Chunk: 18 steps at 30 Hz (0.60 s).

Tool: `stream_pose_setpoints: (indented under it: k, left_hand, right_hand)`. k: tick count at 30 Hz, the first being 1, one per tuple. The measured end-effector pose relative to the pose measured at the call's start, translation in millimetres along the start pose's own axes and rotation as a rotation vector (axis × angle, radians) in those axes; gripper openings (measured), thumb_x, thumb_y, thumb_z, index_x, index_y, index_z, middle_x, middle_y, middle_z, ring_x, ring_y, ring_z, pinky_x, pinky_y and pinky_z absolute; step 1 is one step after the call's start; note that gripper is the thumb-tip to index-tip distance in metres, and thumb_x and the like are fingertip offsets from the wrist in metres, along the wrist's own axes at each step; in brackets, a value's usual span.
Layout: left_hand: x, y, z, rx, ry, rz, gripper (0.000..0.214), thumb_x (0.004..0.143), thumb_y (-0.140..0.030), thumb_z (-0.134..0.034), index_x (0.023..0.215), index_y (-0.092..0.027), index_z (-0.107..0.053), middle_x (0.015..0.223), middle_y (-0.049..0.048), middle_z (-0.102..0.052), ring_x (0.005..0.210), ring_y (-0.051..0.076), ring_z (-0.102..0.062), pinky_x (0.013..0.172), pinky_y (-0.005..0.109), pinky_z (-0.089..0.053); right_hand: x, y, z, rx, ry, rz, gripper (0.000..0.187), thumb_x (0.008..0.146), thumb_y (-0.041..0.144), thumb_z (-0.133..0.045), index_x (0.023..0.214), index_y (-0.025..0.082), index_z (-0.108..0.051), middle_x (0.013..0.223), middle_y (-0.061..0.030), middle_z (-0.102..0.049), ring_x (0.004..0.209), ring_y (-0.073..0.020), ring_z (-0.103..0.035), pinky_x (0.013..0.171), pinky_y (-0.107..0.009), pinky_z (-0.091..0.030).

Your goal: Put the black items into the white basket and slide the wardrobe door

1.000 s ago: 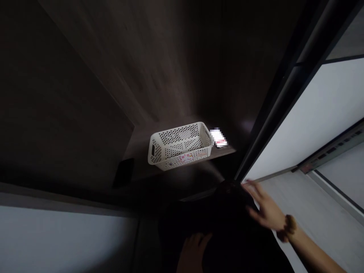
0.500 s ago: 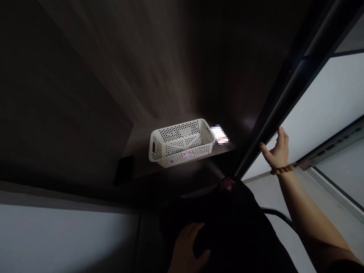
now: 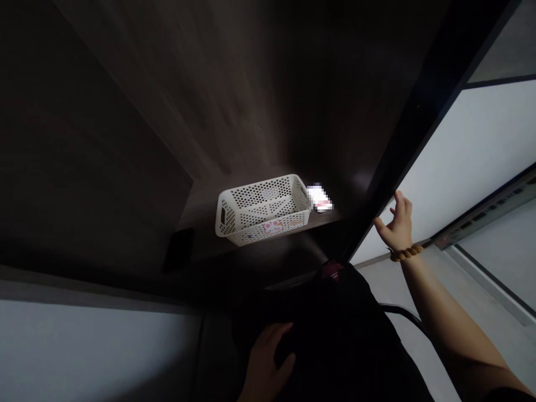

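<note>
My right hand (image 3: pixel 398 226), with a brown beaded bracelet (image 3: pixel 405 253) at the wrist, is raised at the edge of a dark door frame (image 3: pixel 412 128). Its thumb and fingers are spread, the tips at the frame's edge; I cannot tell how firmly they press. In the dim light over my dark-clothed lap, my left hand (image 3: pixel 268 357) is open, its thumb apart from the fingers, holding nothing visible. A white perforated basket (image 3: pixel 268 223) with cartoon stickers sits on a dark wooden shelf (image 3: pixel 201 201) ahead. Beside it lies a bright, pixel-blurred object (image 3: pixel 319 198).
A flat black object (image 3: pixel 178 248) lies left of the basket. Dark wood panels (image 3: pixel 234 100) enclose the shelf. Beyond the frame on the right are a white panel (image 3: pixel 481 134) and a pale floor. A curved dark bar (image 3: pixel 406 314) runs beside my leg.
My right hand has shifted left together with the dark frame, whose lighter rail no longer shows. My left hand has moved slightly left and stays over my lap. The basket stays on the shelf.
</note>
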<state>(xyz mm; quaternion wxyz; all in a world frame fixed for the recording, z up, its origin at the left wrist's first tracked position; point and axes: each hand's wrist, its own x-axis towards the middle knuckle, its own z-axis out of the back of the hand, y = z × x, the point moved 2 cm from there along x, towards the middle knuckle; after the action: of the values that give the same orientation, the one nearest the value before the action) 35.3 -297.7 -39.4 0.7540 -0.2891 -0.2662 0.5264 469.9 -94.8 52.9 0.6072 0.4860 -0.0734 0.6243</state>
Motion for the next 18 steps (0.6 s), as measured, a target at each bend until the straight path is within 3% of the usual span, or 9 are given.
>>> stream_pose_setpoints:
  k: [3, 6, 11, 18]
  left_hand:
    - [2, -9, -2.0, 0.01, 0.061, 0.015, 0.045, 0.095, -0.062, -0.057, 0.113, -0.027, -0.079, 0.098, 0.0092, -0.08, 0.094, 0.027, -0.077, 0.085, 0.043, -0.065]
    - [3, -17, -4.2, 0.05, 0.09, 0.006, 0.035, 0.089, -0.054, -0.065, 0.105, -0.026, -0.079, 0.099, 0.0084, -0.081, 0.095, 0.028, -0.077, 0.086, 0.043, -0.064]
    - [2, -21, -6.3, 0.103, 0.1, 0.01, 0.033, 0.086, -0.042, -0.068, 0.115, -0.028, -0.078, 0.107, 0.0073, -0.081, 0.1, 0.028, -0.077, 0.091, 0.043, -0.064]
    - [-1, -26, -3.8, 0.131, 0.076, -0.024, 0.04, 0.089, -0.046, -0.066, 0.123, -0.028, -0.076, 0.112, 0.0082, -0.08, 0.105, 0.028, -0.076, 0.095, 0.046, -0.064]
  right_hand:
    - [-4, 9, -5, -0.005, 0.006, 0.039, 0.097, 0.083, 0.044, -0.062, 0.168, 0.024, -0.02, 0.157, -0.0206, -0.033, 0.149, -0.042, -0.039, 0.108, -0.067, -0.052]
    - [-10, 22, -10, -0.011, 0.002, 0.089, 0.095, 0.085, 0.043, -0.061, 0.168, 0.022, -0.018, 0.158, -0.0216, -0.033, 0.152, -0.0414, -0.034, 0.11, -0.066, -0.05]
    - [-21, 43, -16, -0.062, 0.028, 0.144, 0.093, 0.088, 0.043, -0.058, 0.168, 0.021, -0.018, 0.163, -0.023, -0.03, 0.155, -0.0422, -0.031, 0.118, -0.07, -0.04]
    - [-36, 68, -25, -0.083, 0.114, 0.181, 0.097, 0.088, 0.037, -0.057, 0.17, 0.024, -0.007, 0.169, -0.0218, -0.022, 0.158, -0.0425, -0.027, 0.117, -0.067, -0.043]
